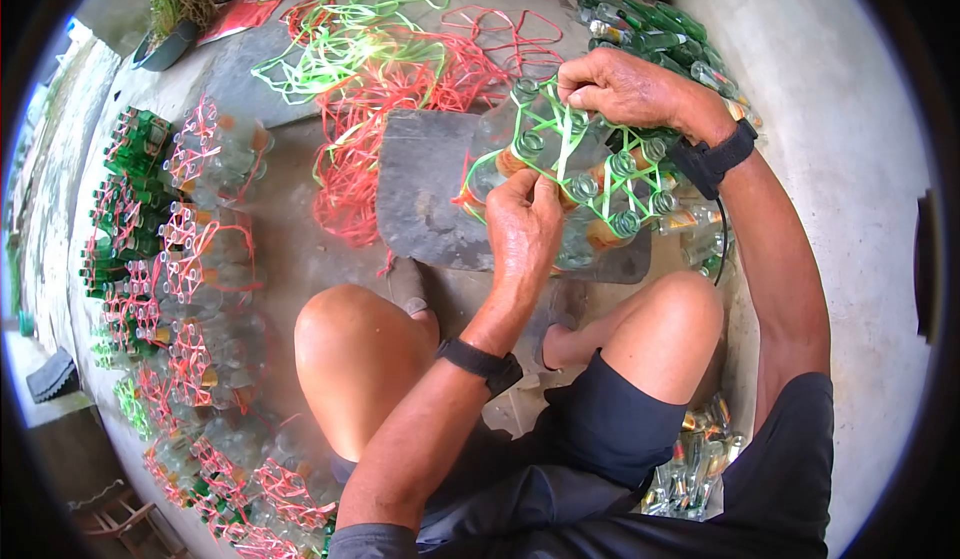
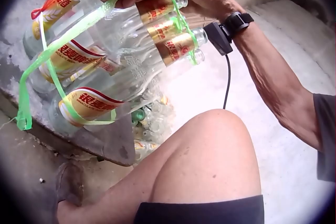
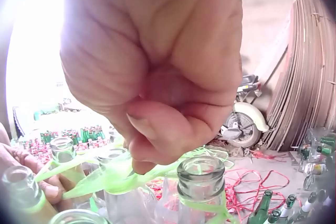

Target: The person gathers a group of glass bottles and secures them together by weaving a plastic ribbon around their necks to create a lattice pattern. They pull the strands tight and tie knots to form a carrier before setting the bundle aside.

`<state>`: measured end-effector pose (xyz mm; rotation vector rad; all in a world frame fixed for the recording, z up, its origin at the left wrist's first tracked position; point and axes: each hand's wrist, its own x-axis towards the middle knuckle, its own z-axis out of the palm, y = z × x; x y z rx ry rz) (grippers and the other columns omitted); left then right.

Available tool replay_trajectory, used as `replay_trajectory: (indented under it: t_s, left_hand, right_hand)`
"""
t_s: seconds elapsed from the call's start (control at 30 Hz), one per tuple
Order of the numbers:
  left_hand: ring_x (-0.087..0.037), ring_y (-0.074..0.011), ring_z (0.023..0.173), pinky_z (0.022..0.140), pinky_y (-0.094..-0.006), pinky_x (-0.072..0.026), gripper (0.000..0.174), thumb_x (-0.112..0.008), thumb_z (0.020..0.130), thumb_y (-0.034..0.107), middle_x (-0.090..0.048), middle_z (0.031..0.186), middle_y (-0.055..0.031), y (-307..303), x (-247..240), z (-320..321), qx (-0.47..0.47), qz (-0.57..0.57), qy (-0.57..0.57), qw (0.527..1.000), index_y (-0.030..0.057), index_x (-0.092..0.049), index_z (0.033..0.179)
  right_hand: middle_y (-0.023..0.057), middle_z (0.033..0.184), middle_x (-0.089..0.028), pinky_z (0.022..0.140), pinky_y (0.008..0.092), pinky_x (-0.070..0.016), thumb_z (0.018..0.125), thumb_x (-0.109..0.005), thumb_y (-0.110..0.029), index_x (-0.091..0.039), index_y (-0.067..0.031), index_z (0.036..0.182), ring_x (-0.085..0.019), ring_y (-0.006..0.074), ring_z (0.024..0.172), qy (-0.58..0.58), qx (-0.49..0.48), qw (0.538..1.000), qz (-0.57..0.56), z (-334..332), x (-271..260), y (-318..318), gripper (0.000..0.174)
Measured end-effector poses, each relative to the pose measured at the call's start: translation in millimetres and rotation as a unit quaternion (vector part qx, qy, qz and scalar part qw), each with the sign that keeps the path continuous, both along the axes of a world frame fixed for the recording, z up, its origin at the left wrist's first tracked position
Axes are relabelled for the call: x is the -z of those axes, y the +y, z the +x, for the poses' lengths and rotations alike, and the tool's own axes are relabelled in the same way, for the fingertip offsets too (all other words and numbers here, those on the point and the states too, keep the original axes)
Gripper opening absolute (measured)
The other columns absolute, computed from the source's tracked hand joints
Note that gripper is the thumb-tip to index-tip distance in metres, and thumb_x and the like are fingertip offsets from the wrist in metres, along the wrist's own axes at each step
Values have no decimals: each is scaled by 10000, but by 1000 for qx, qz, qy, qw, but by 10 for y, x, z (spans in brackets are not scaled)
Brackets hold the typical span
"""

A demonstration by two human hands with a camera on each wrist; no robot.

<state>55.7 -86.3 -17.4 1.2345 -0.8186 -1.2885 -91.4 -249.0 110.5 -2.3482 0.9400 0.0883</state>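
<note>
A bundle of clear glass bottles (image 1: 570, 174) with gold-and-red labels (image 2: 86, 103) sits on a dark slab (image 1: 425, 199) between my knees, laced with green plastic strap (image 1: 560, 144). My left hand (image 1: 522, 221) pinches the strap at the bundle's near side. At the far top of the bundle, my right hand (image 1: 612, 87) is curled on the strap above the bottle necks (image 3: 201, 174); the right wrist view shows the green strap (image 3: 113, 179) running out from under its fingers. Loose strap ends hang at the bundle's side (image 2: 23, 121).
Several tied bottle bundles in red strap (image 1: 195, 259) line the left. Loose red and green straps (image 1: 380, 69) lie beyond the slab. Green bottles (image 1: 655, 29) lie at the far right, more small bottles (image 1: 690, 459) by my right hip. A scooter (image 3: 244, 121) stands in the distance.
</note>
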Motion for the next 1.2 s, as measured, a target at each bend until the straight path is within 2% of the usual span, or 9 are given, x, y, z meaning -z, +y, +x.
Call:
replay_trajectory:
  t_s: [0.23,0.3,0.33,0.4,0.5,0.8,0.87,1.1,1.2]
  left_hand:
    - [-594,-110,672,637,-291,-482,277,-583,962,120,-717,743,-88,1,-15,23,9,8,-9,1000,-72,-711,810]
    - [-589,-107,671,634,-291,-478,273,-583,959,119,-714,740,-85,1,-19,24,11,11,-15,1000,-70,-711,808]
    - [-586,-106,671,630,-289,-475,274,-586,961,122,-714,741,-84,2,-15,20,9,9,-11,1000,-67,-711,807]
    - [-584,-104,671,626,-288,-473,275,-589,963,124,-714,742,-83,6,-23,19,7,6,-6,1000,-65,-712,805]
    - [-576,-97,662,623,-286,-471,281,-596,968,127,-711,732,-74,18,-57,29,4,9,-4,1000,-62,-711,794]
    - [-565,-81,658,605,-282,-450,295,-594,969,137,-747,769,-75,27,-14,94,2,0,-42,999,-72,-764,850]
    - [-538,-81,603,570,-333,-452,301,-628,1013,155,-636,623,-56,44,-51,124,9,-1,-70,997,-91,-753,894]
    - [-523,-65,617,545,-313,-430,292,-641,1006,143,-651,668,-8,96,-219,209,-1,-9,-14,1000,-104,-785,947]
    - [-416,-33,601,532,-259,-317,241,-683,972,151,-537,676,77,117,-235,285,-3,30,-33,999,-52,-812,988]
  right_hand:
    - [89,732,-563,673,402,-456,968,-653,-136,-625,19,956,-516,197,694,17,-6,1000,-21,49,35,-44,157]
    - [151,763,-622,681,439,-474,951,-668,-142,-642,9,971,-582,280,696,9,-26,999,-43,37,79,-73,154]
    - [151,763,-622,681,439,-474,951,-668,-142,-642,9,971,-582,280,696,9,-26,999,-44,32,87,-72,154]
    - [179,812,-669,702,465,-492,937,-672,-138,-662,-11,990,-636,361,741,27,-56,989,-134,15,102,-52,138]
    - [181,830,-689,719,473,-509,925,-676,-127,-674,-21,1006,-664,397,786,15,-64,983,-172,-13,112,-6,133]
    - [167,854,-736,754,438,-552,900,-688,-88,-702,-4,980,-708,363,793,1,-47,989,-143,14,95,36,118]
    - [171,856,-739,756,433,-556,891,-682,-73,-708,3,977,-715,352,795,-3,-49,991,-124,19,81,25,118]
    - [180,865,-750,760,422,-564,868,-646,-23,-716,29,981,-726,325,802,-13,-23,998,-63,-27,128,8,143]
    - [184,902,-741,766,431,-563,877,-651,-28,-709,34,998,-713,342,814,-46,-55,992,-100,-72,177,24,148]
